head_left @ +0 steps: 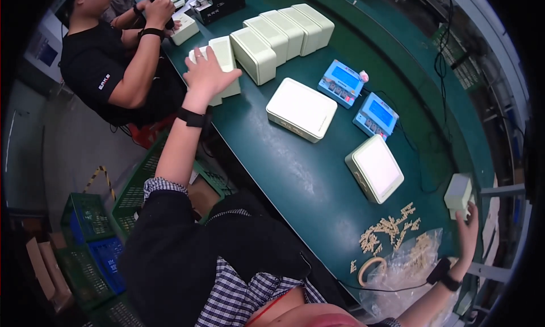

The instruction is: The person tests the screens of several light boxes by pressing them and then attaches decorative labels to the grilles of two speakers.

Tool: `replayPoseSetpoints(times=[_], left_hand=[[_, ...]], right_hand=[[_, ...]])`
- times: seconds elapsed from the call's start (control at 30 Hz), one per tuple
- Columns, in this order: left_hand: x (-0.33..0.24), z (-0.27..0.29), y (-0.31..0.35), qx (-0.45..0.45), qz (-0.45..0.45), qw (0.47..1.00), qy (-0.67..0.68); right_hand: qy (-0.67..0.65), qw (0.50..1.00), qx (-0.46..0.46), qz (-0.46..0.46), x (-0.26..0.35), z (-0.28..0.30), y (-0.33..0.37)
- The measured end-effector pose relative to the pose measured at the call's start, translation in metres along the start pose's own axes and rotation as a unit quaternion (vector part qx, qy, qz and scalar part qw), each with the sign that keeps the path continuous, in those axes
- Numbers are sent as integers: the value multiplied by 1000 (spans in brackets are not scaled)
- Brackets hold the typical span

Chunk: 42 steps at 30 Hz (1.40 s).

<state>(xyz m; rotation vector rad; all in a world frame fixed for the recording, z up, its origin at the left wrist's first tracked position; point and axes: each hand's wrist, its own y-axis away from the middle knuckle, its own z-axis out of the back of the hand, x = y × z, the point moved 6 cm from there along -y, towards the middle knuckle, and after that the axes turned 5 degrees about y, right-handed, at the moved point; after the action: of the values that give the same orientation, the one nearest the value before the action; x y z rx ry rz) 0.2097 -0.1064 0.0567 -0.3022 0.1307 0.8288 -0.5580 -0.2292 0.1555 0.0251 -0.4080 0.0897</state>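
My left hand [207,74] is stretched out to the far left, fingers spread over a pale green-white box-shaped housing [226,57] at the end of a row. Its fingertips lie over the housing's side, and it does not close round it. At the right edge of the table, my right hand [468,231] reaches up to a small pale housing [458,192], fingers apart at its near end; whether they touch it I cannot tell. Between the hands lie two more pale housings, one [301,109] in the middle and one [374,169] further right, both with bright white tops.
Several pale housings [286,34] stand in a row at the back. Two blue devices with screens [342,82] [376,115] sit behind the middle housings. Small beige parts [386,231], a tape roll [372,271] and a clear plastic bag [397,281] lie near right. A co-worker [108,60] works at left; green crates [91,219] stand below.
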Motion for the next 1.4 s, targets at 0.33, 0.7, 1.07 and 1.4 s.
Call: replayPoseSetpoints(times=[0.33, 0.7, 1.07, 1.4], left_hand=[[51, 3, -28, 59, -54, 997, -11], [-3, 45, 102, 165, -357, 880, 268], [-159, 62, 267, 242, -659, 684, 199], [-208, 48, 289, 249, -692, 643, 215]], right_hand=[[-68, 977, 165, 115, 211, -112, 225], [-74, 969, -210, -106, 126, -230, 230], [-6, 974, -204, -93, 115, -230, 196], [6, 956, -294, 1, 123, -223, 189]])
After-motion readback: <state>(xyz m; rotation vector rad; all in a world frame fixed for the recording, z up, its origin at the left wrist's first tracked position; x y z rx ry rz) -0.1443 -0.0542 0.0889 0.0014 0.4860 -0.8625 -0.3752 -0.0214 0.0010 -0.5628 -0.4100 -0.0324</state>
